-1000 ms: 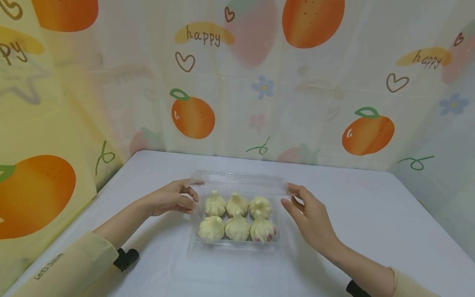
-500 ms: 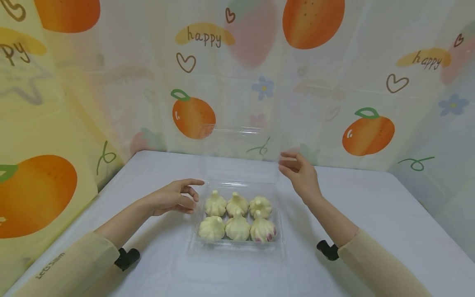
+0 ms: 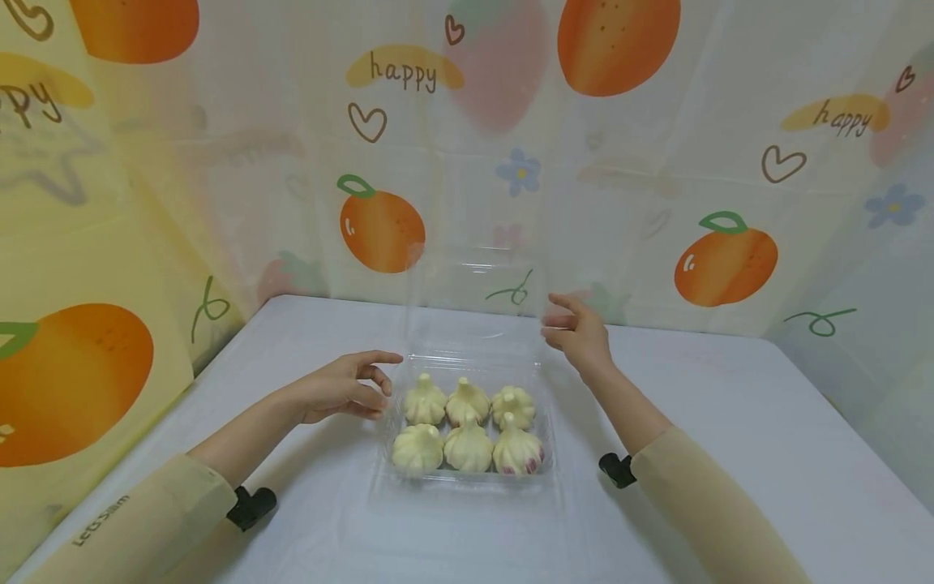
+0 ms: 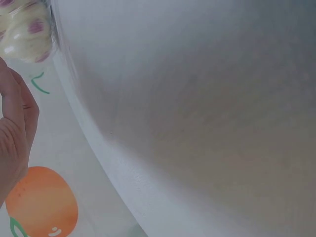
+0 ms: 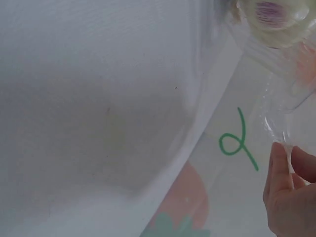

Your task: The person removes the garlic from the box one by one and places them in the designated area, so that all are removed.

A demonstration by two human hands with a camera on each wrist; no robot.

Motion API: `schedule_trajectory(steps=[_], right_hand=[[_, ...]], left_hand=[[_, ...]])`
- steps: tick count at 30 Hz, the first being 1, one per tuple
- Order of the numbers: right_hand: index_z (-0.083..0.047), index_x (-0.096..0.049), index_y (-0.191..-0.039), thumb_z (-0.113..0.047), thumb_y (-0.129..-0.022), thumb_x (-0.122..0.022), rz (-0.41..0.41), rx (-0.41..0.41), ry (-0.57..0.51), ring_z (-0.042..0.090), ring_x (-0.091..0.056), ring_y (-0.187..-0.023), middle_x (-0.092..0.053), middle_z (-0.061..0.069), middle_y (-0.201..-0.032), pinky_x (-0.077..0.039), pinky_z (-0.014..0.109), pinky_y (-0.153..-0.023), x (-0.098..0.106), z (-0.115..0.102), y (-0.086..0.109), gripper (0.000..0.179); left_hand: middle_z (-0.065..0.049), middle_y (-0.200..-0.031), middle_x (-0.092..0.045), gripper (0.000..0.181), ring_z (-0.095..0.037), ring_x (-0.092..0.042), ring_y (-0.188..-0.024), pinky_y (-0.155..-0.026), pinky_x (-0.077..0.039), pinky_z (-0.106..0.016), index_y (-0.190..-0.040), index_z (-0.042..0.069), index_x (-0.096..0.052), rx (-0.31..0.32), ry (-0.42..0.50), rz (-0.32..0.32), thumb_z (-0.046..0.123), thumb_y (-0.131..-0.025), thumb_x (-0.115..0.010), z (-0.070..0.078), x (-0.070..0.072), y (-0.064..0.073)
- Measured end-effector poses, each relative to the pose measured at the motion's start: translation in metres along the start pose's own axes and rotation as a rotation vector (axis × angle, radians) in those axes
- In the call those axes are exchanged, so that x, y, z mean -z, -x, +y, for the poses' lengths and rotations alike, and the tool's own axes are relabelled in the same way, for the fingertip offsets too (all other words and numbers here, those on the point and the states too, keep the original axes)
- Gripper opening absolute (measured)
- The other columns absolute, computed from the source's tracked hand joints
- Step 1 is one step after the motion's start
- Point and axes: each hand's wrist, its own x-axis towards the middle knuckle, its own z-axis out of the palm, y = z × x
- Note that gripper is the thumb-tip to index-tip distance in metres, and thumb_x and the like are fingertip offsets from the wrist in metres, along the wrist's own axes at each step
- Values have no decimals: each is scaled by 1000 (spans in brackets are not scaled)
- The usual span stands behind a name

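Note:
A clear plastic clamshell box (image 3: 470, 478) stands in the middle of the table, holding several pale garlic bulbs (image 3: 468, 448) in two rows. Its transparent lid (image 3: 477, 266) rises upright behind the bulbs. My right hand (image 3: 580, 334) pinches the lid's right edge between thumb and fingers; the right wrist view shows the lid's rim (image 5: 285, 136) between the fingertips. My left hand (image 3: 339, 389) rests at the box's left side, index finger extended along the back left corner and the other fingers loosely bent. In the left wrist view, part of the left hand (image 4: 17, 113) appears below a garlic bulb (image 4: 27, 32).
A white cloth (image 3: 292, 503) covers the table. Behind it hangs a patterned curtain (image 3: 620, 243) with oranges and hearts, and a yellow section (image 3: 95, 259) stands at the left. Black wrist straps (image 3: 251, 508) sit at the cream sleeves.
The lid has swung up and back to upright. My right hand has moved up and away from the box's right side with the lid edge. My left hand has stayed in place.

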Motion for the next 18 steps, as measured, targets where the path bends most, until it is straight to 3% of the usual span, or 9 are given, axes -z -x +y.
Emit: schedule_trajectory(steps=[5,10,18], right_hand=[[-2,-52,-141,5,-90,-64,22,-37,5,31,-67,-112,-63,25,-130,-61,24,-87,-4,5,-6,52],[4,-53,-136,7,-90,-62,21,-68,6,19,-69,-97,-64,26,-125,-61,18,-79,-6,10,-10,47],[10,-51,-135,7,-92,-59,-13,-112,19,21,-69,-97,-63,30,-123,-61,20,-81,-6,15,-9,44]], left_hand=[[-2,-98,-53,77,-13,-62,-82,-80,-61,-27,-153,7,-29,1,2,4,4,-85,-67,0,0,0],[-2,-98,-54,76,-13,-62,-82,-80,-61,-27,-153,6,-30,-4,6,-2,4,-86,-66,0,0,0],[-2,-98,-54,76,-12,-62,-82,-79,-61,-27,-153,6,-29,-3,11,-4,3,-86,-66,0,-1,-1]])
